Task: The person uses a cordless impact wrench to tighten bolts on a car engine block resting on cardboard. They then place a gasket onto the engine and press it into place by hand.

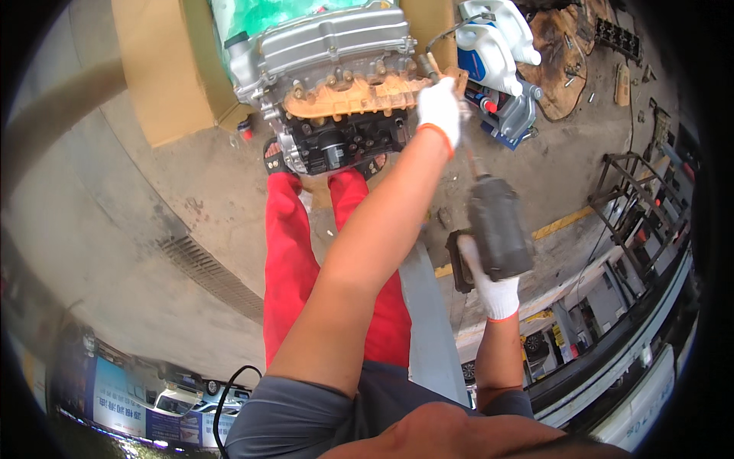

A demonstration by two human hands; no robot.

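Black power tool (501, 229), one, with a thin metal shaft (472, 162): location, in the air above the concrete floor (554, 172), to the right of the red trousers (287, 260).

Grips. Right grip (487, 281), white glove: fingers are wrapping around the rear of the tool, pinching it firmly. Left grip (440, 115), white glove with orange cuff: reaching across to the right end of the engine (336, 65), fingers curling beside the shaft; whether it is pinching the shaft or a part behind it, cannot tell.

Handling, as judged: good work is depending on the shaft running straight into whatever it is meeting, with the right grip bearing the tool's weight and the left grip only steadying the front end. Loose glove cloth is best staying off any turning metal, and light pressure is probably serving better than leaning.

Direction: the tool's front is pointing away from the body, toward the engine's right end. Long axis: running nearly up the view, its far end leaning slightly left, crossing the engine's length, which is running left to right.

Surroundings: orange-brown plate (344, 97) is sitting along the engine's near side; white jugs (501, 65) are standing to its right
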